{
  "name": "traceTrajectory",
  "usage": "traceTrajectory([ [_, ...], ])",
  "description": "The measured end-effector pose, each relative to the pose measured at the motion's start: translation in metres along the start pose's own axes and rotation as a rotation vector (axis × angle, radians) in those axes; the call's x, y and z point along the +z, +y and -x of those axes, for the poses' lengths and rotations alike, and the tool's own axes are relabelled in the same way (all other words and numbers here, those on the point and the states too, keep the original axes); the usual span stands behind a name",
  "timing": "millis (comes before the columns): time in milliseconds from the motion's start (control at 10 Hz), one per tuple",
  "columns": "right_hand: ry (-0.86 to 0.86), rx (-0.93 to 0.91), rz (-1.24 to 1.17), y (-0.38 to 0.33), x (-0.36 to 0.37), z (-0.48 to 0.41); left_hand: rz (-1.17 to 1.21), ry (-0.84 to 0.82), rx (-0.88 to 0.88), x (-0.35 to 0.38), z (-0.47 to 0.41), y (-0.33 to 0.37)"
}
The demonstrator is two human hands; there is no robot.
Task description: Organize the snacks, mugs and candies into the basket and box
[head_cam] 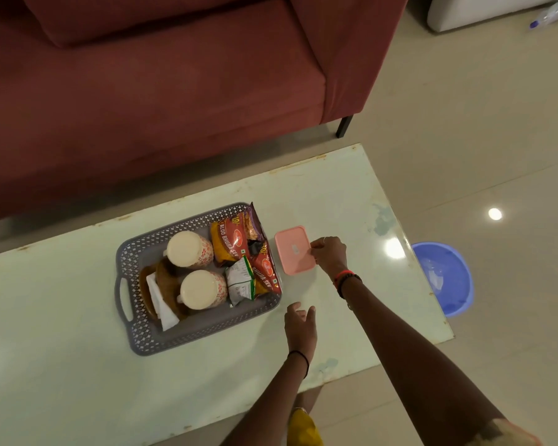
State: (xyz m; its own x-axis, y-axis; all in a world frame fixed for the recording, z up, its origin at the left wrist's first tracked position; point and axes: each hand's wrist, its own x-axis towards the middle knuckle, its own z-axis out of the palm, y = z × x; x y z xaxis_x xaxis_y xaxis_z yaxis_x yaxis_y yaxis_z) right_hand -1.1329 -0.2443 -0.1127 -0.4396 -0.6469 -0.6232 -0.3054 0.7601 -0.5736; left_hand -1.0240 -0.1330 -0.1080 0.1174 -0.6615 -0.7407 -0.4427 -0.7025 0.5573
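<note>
A grey perforated basket [149, 339] sits on the pale table [78, 365]. Inside it two white mugs with red flower prints stand upside down, one farther [189, 249] and one nearer [203, 289]. Red and yellow snack packets [231, 243] lean along its right side, with a small grey and green packet [240, 283] in front. Brown plates with a white napkin [160, 300] lie at its left. A small pink box [293, 249] with its lid on stands just right of the basket. My right hand [331, 254] grips the box's right edge. My left hand [300, 323] hovers open near the basket's right corner.
A dark red sofa [142, 91] runs along the far side of the table. A blue plastic tub [445, 278] stands on the tiled floor past the table's right edge. A plastic bottle [551, 12] lies on the floor at the top right.
</note>
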Motion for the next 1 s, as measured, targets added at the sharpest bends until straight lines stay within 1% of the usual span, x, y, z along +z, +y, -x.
traceTrajectory([
  [400,0.015,-0.025,-0.006,-0.006,0.003,0.000,0.000,-0.002,0.005,0.001,0.006,-0.009],
  [700,-0.018,-0.041,-0.011,-0.005,0.004,0.002,0.010,0.000,0.000,0.004,0.010,-0.009],
  [800,0.005,-0.035,-0.020,-0.005,-0.002,0.005,-0.008,-0.002,0.011,0.001,0.012,-0.006],
  [900,0.001,-0.072,0.069,0.006,-0.009,0.018,-0.029,-0.001,0.051,-0.004,0.019,-0.002],
  [1000,0.023,-0.102,0.084,0.017,-0.015,0.035,-0.032,0.001,0.068,-0.009,0.029,0.001],
])
